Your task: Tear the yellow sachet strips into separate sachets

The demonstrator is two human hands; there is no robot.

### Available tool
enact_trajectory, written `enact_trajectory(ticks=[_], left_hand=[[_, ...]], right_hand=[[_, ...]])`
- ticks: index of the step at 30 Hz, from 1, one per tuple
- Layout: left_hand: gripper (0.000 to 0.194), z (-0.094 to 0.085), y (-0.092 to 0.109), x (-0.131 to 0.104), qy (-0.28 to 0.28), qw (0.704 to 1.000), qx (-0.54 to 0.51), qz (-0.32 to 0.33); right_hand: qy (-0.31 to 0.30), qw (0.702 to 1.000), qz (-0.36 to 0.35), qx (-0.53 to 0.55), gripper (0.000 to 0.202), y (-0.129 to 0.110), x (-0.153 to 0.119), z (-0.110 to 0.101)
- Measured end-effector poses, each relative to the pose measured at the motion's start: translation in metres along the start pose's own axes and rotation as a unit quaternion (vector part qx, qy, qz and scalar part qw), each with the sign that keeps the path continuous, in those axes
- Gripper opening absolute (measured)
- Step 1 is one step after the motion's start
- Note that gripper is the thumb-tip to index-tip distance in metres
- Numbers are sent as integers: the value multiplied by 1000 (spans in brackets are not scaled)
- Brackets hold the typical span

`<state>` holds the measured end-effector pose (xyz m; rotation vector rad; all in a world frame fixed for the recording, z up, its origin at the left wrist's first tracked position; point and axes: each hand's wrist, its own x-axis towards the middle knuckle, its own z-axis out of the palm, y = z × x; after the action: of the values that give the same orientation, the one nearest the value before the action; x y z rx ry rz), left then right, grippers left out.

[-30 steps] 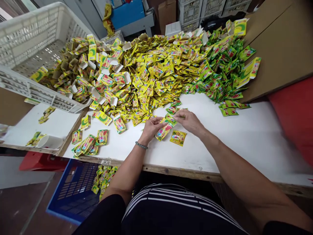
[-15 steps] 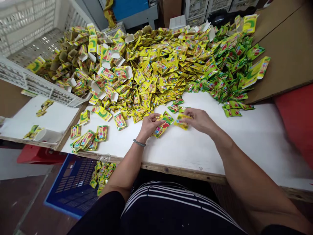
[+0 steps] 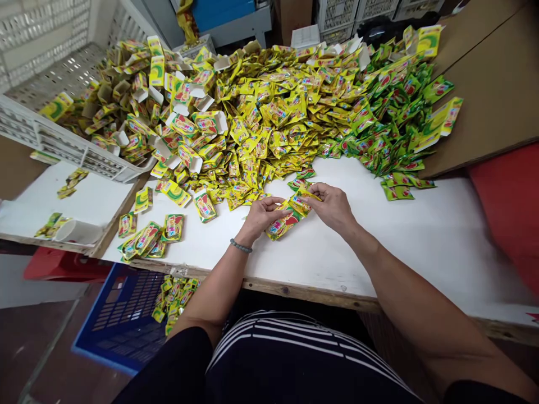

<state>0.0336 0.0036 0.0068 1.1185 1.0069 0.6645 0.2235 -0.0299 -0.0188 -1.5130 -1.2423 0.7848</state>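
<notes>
My left hand [image 3: 261, 217] is closed on a small printed candy box [image 3: 281, 225], tilted just above the white tabletop. At the box's upper right end, my right hand [image 3: 334, 206] pinches a yellow candy packet [image 3: 300, 201]. The packet meets the box's open end; how far inside it reaches I cannot tell. Beyond my hands, a few green packets [image 3: 301, 179] lie on the table beside the big heap of yellow packets [image 3: 269, 129]. To the left, several filled-looking boxes [image 3: 145, 240] are grouped near the table's front edge.
A white plastic crate [image 3: 76, 148] spills empty-looking boxes [image 3: 185, 126] at the left. Green packets [image 3: 391, 118] are heaped at the right against brown cardboard [image 3: 492, 84]. Below the table edge stands a blue basket [image 3: 113, 320] holding packages. A white cup [image 3: 78, 231] lies on the side table.
My right hand has moved left with the yellow packet, bringing it to the box's end. My left hand still holds the box, now turned slightly. The view has shifted a little.
</notes>
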Motion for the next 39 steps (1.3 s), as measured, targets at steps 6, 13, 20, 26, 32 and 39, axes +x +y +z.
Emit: enact_trajectory(ticks=[6,13,20,26,32,39], left_hand=[[58,-3,-3,2,21,1000,7,3],[56,-2,-3,-2,-41,998,34,-38],[54,6,-4,-1,-42,997,33,-56],[59,10,-1,-2,-19,999,-6,-46],[58,8,-3,-1,0,999,-25,-30],[56,9,-6,-2,-4,999,-53,2]], right_hand=[[-26,998,-48,35,28,-5,4,-15],[-176,956,-111,-206,19,-6,4,-18],[-195,969,-76,-132,11,-6,2,-9],[-93,994,-11,51,45,-7,-1,-9],[-79,995,-41,37,48,-14,-5,0],[-79,996,-39,-29,45,-21,-12,5]])
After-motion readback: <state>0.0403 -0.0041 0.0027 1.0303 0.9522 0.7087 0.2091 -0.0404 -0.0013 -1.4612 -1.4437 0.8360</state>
